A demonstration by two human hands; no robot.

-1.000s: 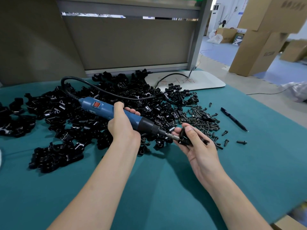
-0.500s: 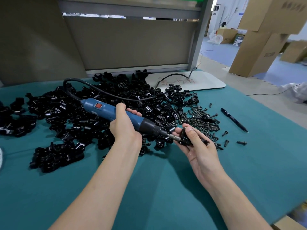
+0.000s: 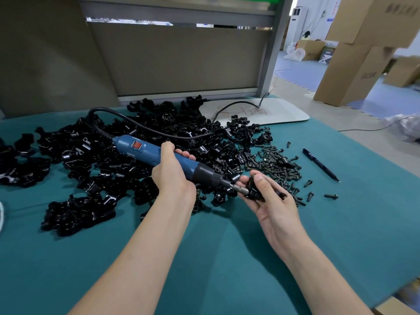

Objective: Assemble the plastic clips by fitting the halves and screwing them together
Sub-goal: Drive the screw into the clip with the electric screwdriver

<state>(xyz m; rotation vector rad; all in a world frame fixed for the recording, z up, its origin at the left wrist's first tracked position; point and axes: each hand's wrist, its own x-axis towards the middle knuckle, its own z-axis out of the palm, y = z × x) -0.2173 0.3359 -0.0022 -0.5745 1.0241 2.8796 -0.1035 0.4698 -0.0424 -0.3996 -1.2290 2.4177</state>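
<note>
My left hand (image 3: pixel 171 176) grips a blue electric screwdriver (image 3: pixel 159 155) with a red switch, its black nose and metal bit pointing right. The bit tip meets a black plastic clip (image 3: pixel 253 189) that my right hand (image 3: pixel 270 201) pinches between thumb and fingers just above the green table mat. A big heap of black clip halves (image 3: pixel 141 142) spreads behind and to the left of the hands. A pile of dark screws (image 3: pixel 276 164) lies just beyond my right hand.
The screwdriver's black cable (image 3: pixel 159 130) loops over the heap toward a white board (image 3: pixel 272 112) at the back. A black pen (image 3: pixel 320 164) and stray screws (image 3: pixel 330 196) lie at right. A grey partition (image 3: pixel 177 62) stands behind; cardboard boxes (image 3: pixel 350 71) are on the floor.
Both hands and the screwdriver hold nearly the same pose, with only a slight drift; the bit stays on the clip.
</note>
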